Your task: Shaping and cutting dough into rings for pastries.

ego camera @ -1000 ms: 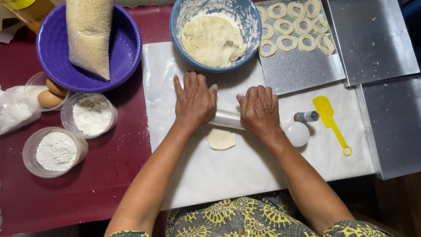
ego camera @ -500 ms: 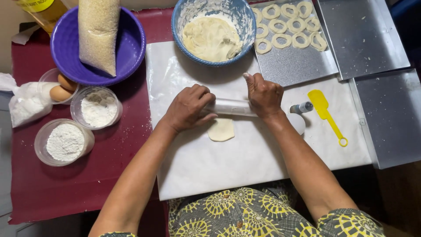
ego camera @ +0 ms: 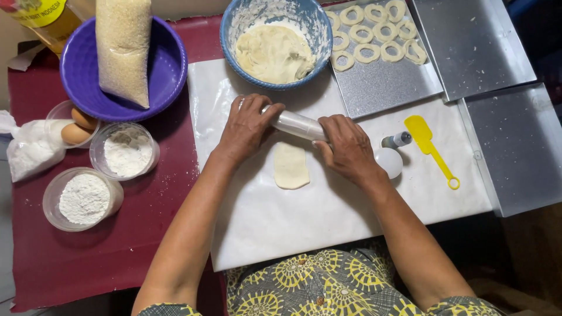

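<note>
A clear cylindrical roller (ego camera: 295,124) lies across the white sheet (ego camera: 328,216), gripped at both ends. My left hand (ego camera: 249,126) curls over its left end and my right hand (ego camera: 348,146) covers its right end. Just below the roller lies a flattened, elongated piece of pale dough (ego camera: 291,166), partly under the roller's near side. Above my hands stands a blue bowl (ego camera: 275,41) holding a mass of the same dough.
A metal tray (ego camera: 386,82) carries several dough rings. Two more metal trays (ego camera: 515,146) sit at the right. A yellow spatula (ego camera: 430,146), a small bottle (ego camera: 397,140) and a white round lid (ego camera: 389,161) lie beside my right hand. Purple bowl (ego camera: 158,76), flour cups and eggs stand left.
My hands went from flat on the roller to curled around its ends. The roller moved away from me, and the dough piece stretched from a small oval into a longer strip.
</note>
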